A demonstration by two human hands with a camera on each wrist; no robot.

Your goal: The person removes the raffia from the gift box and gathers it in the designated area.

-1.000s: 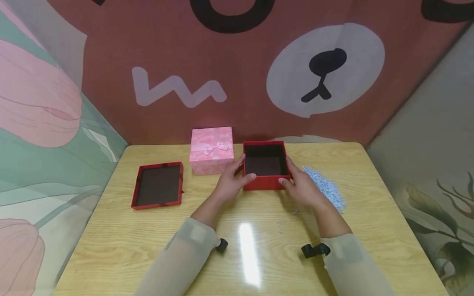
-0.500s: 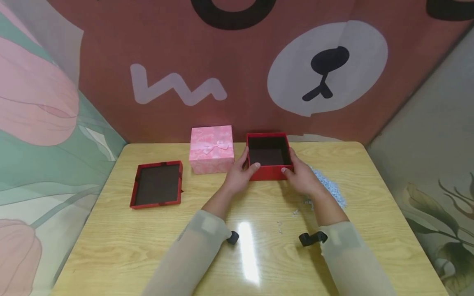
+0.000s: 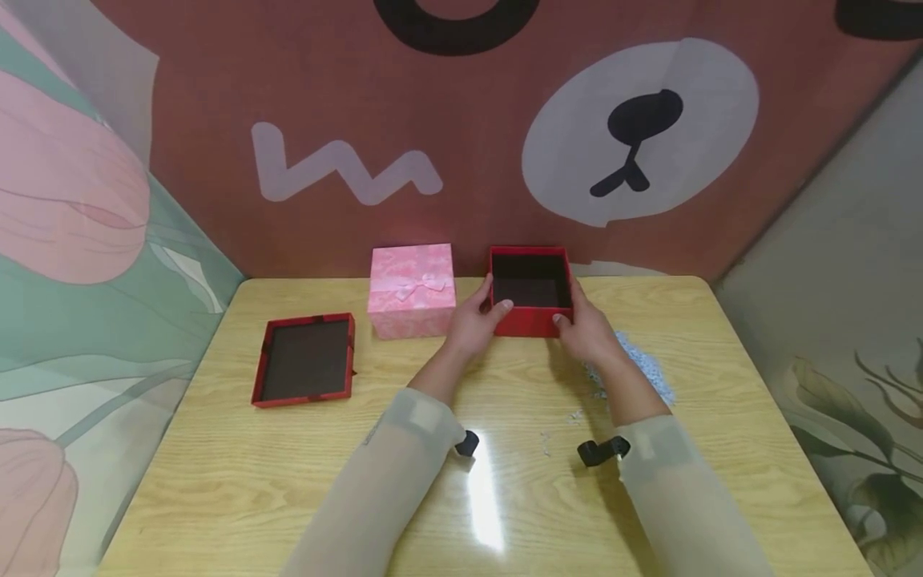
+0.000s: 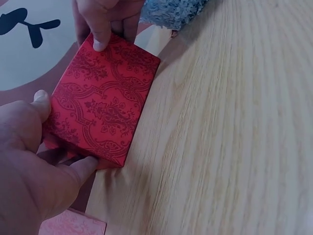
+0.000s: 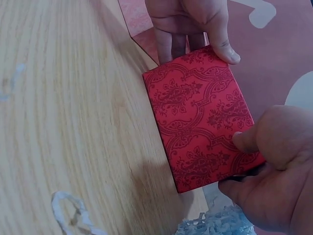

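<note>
Both hands hold a red box [image 3: 532, 323] by its sides near the table's back edge. Its top is uncovered, and the dark inside looks bare. My left hand [image 3: 470, 328] grips the left side, thumb over the front wall. Opposite it, my right hand [image 3: 587, 332] grips the right side, its thumb also on the front. A dark damask pattern covers the front wall in the left wrist view [image 4: 102, 100] and the right wrist view. Whether the box touches the table I cannot tell. A red lid [image 3: 306, 361] lies upturned at the left, dark inside showing.
Just left of my left hand stands a pink gift box [image 3: 411, 292] with a bow. A pile of pale blue shredded paper [image 3: 647, 370] lies right of the red box, partly behind my right arm. Loose shreds [image 3: 574, 417] dot the wooden table [image 3: 216, 481]. A wall rises behind.
Both hands have carried the red box away from me and a little to the right, toward the back edge. The lid and pink box have stayed in place.
</note>
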